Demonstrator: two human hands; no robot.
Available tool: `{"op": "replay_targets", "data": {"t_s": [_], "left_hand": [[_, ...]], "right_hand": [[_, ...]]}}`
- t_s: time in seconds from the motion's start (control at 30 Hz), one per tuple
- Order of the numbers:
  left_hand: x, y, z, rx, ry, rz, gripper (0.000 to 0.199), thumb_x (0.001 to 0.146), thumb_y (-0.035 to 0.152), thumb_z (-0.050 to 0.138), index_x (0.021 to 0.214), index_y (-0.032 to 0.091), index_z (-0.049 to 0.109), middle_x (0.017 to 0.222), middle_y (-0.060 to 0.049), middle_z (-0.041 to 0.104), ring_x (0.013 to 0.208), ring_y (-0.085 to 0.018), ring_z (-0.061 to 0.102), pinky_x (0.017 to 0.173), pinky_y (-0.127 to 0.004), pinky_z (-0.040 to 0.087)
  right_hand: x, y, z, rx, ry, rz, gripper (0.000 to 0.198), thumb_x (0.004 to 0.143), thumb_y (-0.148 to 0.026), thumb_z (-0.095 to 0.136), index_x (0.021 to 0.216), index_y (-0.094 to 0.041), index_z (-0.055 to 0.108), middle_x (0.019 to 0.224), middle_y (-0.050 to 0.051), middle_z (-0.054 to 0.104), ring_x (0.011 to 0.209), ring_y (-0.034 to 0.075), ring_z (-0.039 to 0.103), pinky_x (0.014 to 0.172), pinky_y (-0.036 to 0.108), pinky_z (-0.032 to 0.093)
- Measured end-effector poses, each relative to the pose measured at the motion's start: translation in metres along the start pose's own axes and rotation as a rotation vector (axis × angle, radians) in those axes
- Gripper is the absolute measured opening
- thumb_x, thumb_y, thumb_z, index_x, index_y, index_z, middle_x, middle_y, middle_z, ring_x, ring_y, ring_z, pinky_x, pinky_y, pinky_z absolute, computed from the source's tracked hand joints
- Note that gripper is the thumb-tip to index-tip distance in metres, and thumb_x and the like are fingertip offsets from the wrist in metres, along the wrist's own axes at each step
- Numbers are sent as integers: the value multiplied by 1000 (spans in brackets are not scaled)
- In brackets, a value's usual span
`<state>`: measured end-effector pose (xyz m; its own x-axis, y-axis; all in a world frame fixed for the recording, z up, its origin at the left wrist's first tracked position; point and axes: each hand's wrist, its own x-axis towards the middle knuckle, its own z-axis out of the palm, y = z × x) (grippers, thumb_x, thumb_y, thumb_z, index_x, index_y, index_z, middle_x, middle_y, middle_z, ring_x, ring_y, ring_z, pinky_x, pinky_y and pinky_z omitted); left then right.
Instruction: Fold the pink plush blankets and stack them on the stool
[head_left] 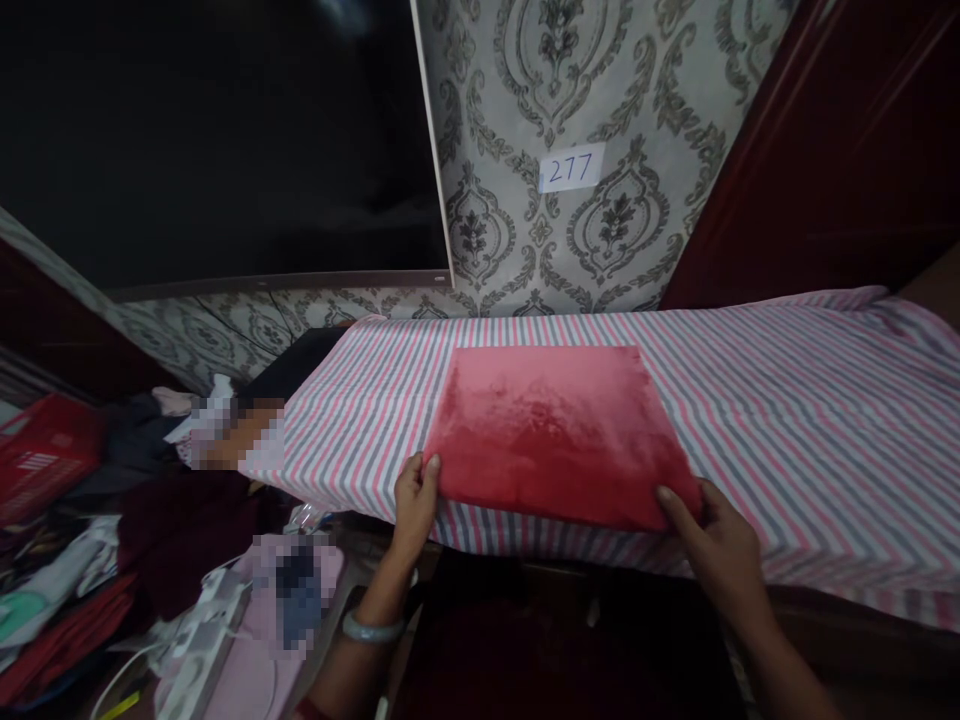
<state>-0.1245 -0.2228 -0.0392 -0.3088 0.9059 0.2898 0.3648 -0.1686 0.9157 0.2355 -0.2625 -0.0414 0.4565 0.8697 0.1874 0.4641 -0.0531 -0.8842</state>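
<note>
A flat red rectangular cloth (pixel 540 430) with a velvety, towel-like surface lies on a striped tablecloth (pixel 360 400). It looks paler toward its far side, and its front edge reaches the table's near edge. My left hand (pixel 417 500) grips the near left corner, with the thumb on top and the fingers mostly hidden. At the near right corner, my right hand (pixel 720 545) is closed on the same cloth, thumb on top and fingers tucked beneath. A pale bracelet (pixel 371 628) circles my left wrist.
A large dark television (pixel 225 140) hangs at the left. Behind the table, a paper label reading 277 (pixel 571 168) sticks to patterned wallpaper. Clothes, a red box (pixel 49 455) and a white power strip (pixel 202 640) crowd the lower left. Dark red wood (pixel 825 150) stands right.
</note>
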Motion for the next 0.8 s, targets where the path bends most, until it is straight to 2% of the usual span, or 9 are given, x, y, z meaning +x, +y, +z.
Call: {"op": "replay_targets", "data": {"t_s": [0.13,0.23,0.33,0.43,0.53,0.63,0.73,0.8], "left_hand": [[6,-7,5,87,175,36,44,89,62,51,66,24,50,59,3,49,61,-16,46,60,-29,38],[10,-11,2,108,188,58,42,89,60,52,66,25,50,58,3,48,60,-16,46,59,-29,36],[9,-10,-5,25,81,33,42,87,61,57,68,24,54,62,3,53,62,-16,49,62,-29,39],[6,-4,-13,-156,-63,-66,43,82,64,64,79,22,63,74,0,64,73,-19,58,72,-30,47],[6,3,-21,-297,-222,-192,47,77,65,71,93,21,68,89,-4,72,83,-21,64,83,-34,51],[7,7,-28,-262,-352,-217,53,72,64,77,101,20,71,100,-7,74,93,-25,66,92,-38,50],[10,6,-32,-85,-341,-114,49,69,64,78,92,20,75,100,-8,74,99,-28,65,95,-40,49],[13,4,-35,-18,-297,-69,46,71,65,76,84,20,75,93,-7,74,94,-27,65,92,-39,50]], "right_hand": [[5,5,3,-23,136,22,48,75,-72,56,76,-24,61,57,0,60,58,21,56,57,32,46],[6,11,-1,69,116,44,46,75,-68,60,81,-23,64,62,1,65,62,21,60,61,31,50],[6,20,-8,199,-11,97,44,73,-65,67,88,-23,68,74,2,72,73,23,67,65,31,55],[8,26,-19,292,-194,132,46,72,-64,72,94,-24,72,86,3,77,81,25,71,75,33,59],[13,25,-29,292,-402,128,52,67,-64,78,100,-23,74,95,6,78,89,28,73,88,40,59],[20,19,-35,230,-559,93,51,60,-59,84,93,-22,76,96,7,79,90,31,73,93,45,58],[25,12,-37,187,-580,61,46,59,-58,84,87,-23,76,93,7,79,86,31,72,90,46,59],[29,10,-39,162,-503,35,44,61,-59,81,86,-23,76,88,6,78,83,30,72,87,44,60]]}}
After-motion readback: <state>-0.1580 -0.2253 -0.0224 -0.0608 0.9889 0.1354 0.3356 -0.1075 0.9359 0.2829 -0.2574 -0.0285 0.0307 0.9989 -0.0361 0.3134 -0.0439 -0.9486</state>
